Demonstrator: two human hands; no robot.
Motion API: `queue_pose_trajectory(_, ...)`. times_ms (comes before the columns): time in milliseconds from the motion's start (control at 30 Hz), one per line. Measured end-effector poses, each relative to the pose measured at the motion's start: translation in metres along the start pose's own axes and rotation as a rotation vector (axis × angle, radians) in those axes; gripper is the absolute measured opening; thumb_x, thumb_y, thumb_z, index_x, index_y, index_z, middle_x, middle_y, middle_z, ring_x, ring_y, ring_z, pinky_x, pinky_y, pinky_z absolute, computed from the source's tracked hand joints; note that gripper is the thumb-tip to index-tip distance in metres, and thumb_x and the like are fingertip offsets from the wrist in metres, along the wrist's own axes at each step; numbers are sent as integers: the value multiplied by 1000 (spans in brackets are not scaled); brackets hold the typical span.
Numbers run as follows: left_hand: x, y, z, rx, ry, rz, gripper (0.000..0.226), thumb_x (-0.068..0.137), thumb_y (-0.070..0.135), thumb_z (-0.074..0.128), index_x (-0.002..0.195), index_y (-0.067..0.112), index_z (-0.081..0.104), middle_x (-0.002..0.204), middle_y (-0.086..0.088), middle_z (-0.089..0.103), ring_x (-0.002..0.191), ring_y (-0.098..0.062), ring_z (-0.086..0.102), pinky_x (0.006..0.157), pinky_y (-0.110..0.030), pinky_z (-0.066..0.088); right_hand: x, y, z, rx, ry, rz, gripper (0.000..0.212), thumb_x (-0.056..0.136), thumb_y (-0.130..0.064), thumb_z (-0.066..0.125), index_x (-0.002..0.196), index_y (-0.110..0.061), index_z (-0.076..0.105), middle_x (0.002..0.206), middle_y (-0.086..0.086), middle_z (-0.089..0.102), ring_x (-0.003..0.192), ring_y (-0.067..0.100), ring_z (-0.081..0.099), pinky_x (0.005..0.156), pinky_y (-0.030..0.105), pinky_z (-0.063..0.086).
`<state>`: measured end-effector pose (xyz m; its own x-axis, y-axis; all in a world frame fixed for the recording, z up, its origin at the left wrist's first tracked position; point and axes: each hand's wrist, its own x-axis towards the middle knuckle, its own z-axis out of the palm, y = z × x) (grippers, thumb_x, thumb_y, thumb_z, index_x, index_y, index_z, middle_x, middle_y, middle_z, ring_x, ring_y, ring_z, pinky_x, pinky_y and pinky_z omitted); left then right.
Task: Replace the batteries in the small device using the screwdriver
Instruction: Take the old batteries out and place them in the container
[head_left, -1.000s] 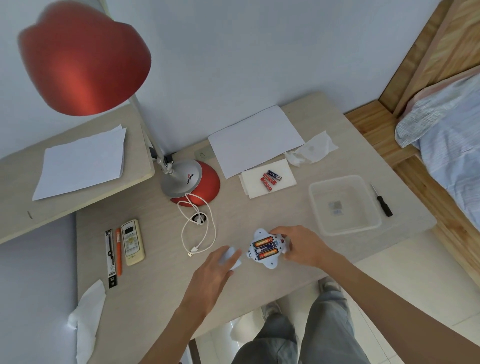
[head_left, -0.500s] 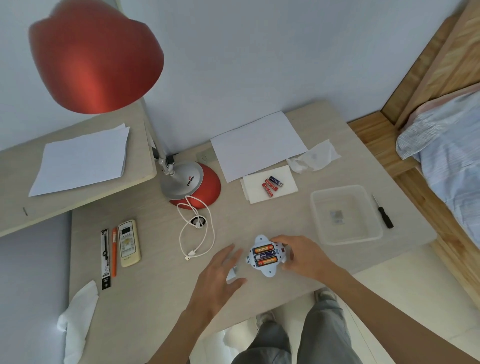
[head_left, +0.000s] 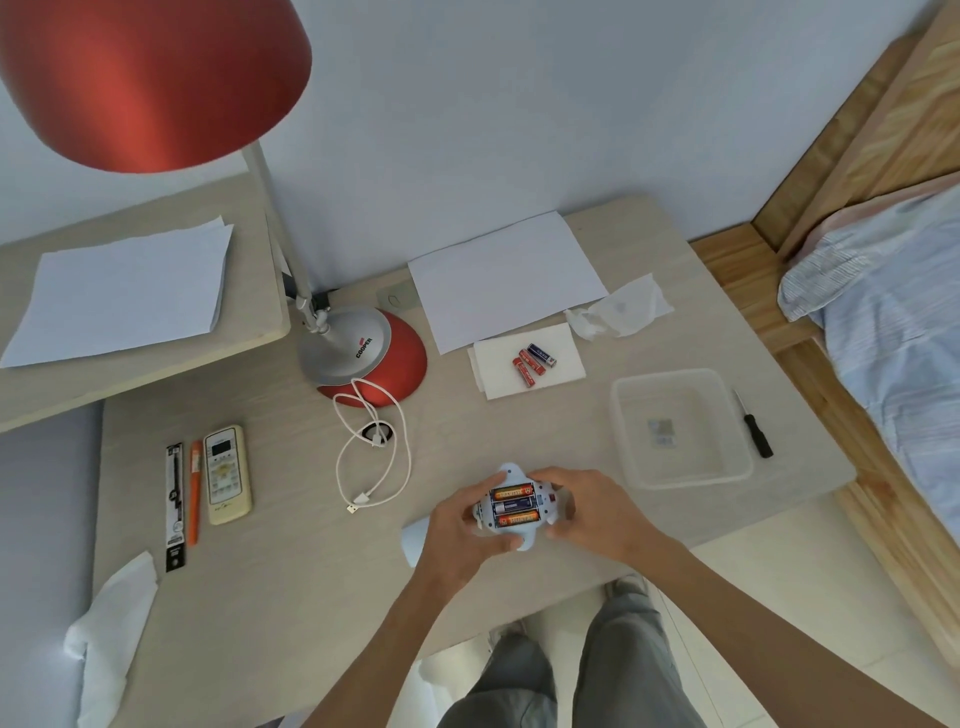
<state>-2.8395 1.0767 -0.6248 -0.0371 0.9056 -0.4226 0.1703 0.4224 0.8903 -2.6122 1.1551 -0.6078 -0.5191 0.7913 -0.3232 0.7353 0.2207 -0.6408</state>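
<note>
1. Tabletop (head_left: 291, 597): pale wood-look, seen from above. Red desk lamp (head_left: 363, 353) at back L.
2. Two bare forearms come in from bottom edge, angled inward, meeting near the front edge, centre.
3. Clear plastic tub (head_left: 680, 480), R of the hands.
4. L hand (head_left: 457, 535): back facing up, fingers curled round L side of small device (head_left: 510, 474), thumb along its near edge.
5. R hand (head_left: 597, 512): grips the device's R side, fingers curled over the far edge.
6. Small device: white-blue, held btwn both hands. Can't tell if it touches the tabletop. Bay open, facing up, w/ 3 batteries (head_left: 514, 505) side by side.
7. Black screwdriver (head_left: 753, 426): lies just beside the tub's R wall, apart from both hands.
8. 3 loose batteries (head_left: 532, 361) on white napkin (head_left: 498, 374), further back.
</note>
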Motion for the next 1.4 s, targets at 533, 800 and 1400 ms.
queue_pose_trajectory(533,1,14,0,-288,10,-100,78,63,-12,97,134,10,72,125,-5,79,113,-24,76,89,-32,65,-6,-8,-35,-229,-70,-142,66,88,-45,79,147,-36,50,132,-17,58,74,-11,49,73,13,44)
queue_pose_trajectory(800,-3,15,8,-335,50,-130,77,62,-11,97,131,12,74,123,-6,79,112,-28,76,87,-38,66,-10,-28,-22,-67,116,-2,42,91,-51,74,127,-31,66,124,-11,50,83,8,60,73,29,60)
queue_pose_trajectory(1400,-6,13,14,-289,102,-149,79,60,2,103,132,18,74,123,-2,79,113,-26,76,97,-46,65,-19,-51,22,-31,197,219,50,102,-39,64,148,-19,59,158,0,50,143,19,46,112,38,50)
